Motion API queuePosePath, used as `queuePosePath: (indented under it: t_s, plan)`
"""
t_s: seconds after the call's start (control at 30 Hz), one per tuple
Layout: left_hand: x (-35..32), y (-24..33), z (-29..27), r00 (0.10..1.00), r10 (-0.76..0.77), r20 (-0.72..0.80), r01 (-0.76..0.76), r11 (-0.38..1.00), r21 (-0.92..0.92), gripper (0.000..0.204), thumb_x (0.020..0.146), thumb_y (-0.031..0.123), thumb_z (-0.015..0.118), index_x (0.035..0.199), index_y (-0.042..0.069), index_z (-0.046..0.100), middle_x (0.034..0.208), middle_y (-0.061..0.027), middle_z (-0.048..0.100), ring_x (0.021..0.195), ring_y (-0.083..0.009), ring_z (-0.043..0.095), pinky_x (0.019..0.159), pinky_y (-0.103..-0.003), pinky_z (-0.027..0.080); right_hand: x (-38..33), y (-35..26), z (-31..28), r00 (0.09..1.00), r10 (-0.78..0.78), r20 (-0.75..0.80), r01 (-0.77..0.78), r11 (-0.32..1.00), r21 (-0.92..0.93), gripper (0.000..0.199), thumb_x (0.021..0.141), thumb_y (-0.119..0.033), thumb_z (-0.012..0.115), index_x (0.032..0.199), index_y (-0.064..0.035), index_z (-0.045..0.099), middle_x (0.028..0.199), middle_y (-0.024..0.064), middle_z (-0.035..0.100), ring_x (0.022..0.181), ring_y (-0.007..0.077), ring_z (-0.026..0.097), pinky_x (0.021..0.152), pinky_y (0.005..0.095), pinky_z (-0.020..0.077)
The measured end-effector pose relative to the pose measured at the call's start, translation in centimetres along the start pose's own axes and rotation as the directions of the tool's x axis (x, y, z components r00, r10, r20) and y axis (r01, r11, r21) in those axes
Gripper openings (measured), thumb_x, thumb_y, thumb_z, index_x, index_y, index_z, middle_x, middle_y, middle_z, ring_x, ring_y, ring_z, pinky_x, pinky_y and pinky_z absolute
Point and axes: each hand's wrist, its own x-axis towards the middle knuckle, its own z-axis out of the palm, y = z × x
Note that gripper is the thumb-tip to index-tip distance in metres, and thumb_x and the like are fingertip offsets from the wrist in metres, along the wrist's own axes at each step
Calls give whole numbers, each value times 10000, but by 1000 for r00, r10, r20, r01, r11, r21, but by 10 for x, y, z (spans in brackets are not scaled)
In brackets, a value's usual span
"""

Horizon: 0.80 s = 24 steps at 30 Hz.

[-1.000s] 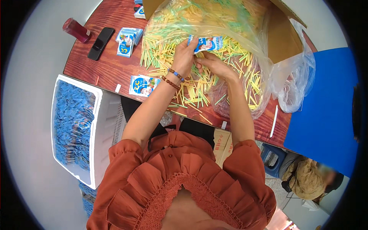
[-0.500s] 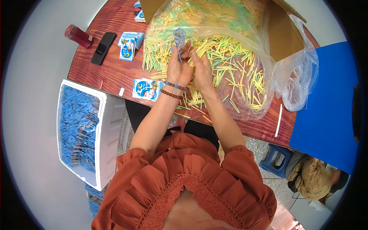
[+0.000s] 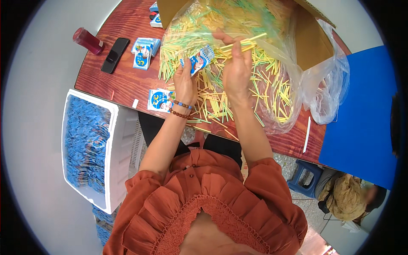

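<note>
My left hand grips a small blue-and-white packet by its lower end, with the packet slanting up to the right. Just right of it, my right hand is closed on a few thin yellow and green sticks that poke out past the fingers. Beneath both hands spreads a heap of loose yellow and green sticks, partly inside a large clear plastic bag. Another such packet lies flat on the table beside my left wrist.
A cardboard box stands at the back, behind the bag. On the left are stacked packets, a phone and a red bottle. A white foam box holds many blue packets. A person is at lower right.
My hands have moved apart, the left one to the left with the packet. My right hand has shifted right, and sticks now show clearly in its fingers.
</note>
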Motion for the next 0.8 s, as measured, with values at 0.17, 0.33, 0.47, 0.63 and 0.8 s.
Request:
queuePosePath:
  t_s: [0.17,0.33,0.47,0.63,0.8]
  plan:
    - [-10,2,6,1000,28,9,-27,999,-38,261,977,260,538,1042,23,626,1021,-45,663,908,-101,612,827,-268,488,-11,9,22,999,32,-19,-34,994,-101,371,1031,-321,328,1106,14,467,1146,152,625,1295,269,418,1091,410,242]
    - [-10,0,8,995,87,-52,-90,994,-63,260,975,270,545,1009,29,636,959,-25,665,839,-72,595,762,-235,474,-17,15,30,997,41,-73,-47,994,-95,404,1027,-334,331,1166,23,459,1169,155,616,1317,248,380,1104,387,229]
    - [-6,-1,-1,985,140,-102,-134,989,66,246,976,269,548,919,47,638,841,30,621,733,-29,519,663,-202,422,-12,9,25,994,102,-38,-107,979,-176,387,1027,-309,335,1248,5,378,1225,169,587,1336,258,349,1112,387,224]
    - [-7,-3,0,955,281,-94,-252,938,238,259,979,269,550,811,79,603,736,95,474,667,0,330,557,-196,280,-19,12,35,989,127,-74,-135,983,-127,399,1027,-308,345,1273,5,364,1275,166,559,1367,252,301,1121,388,202]
    - [-7,-3,6,966,222,-129,-209,972,106,237,974,259,558,844,72,623,778,69,557,694,-5,424,599,-190,348,-19,5,42,968,216,-127,-216,976,11,395,1025,-310,360,1280,-9,354,1339,170,507,1393,254,256,1097,375,265]
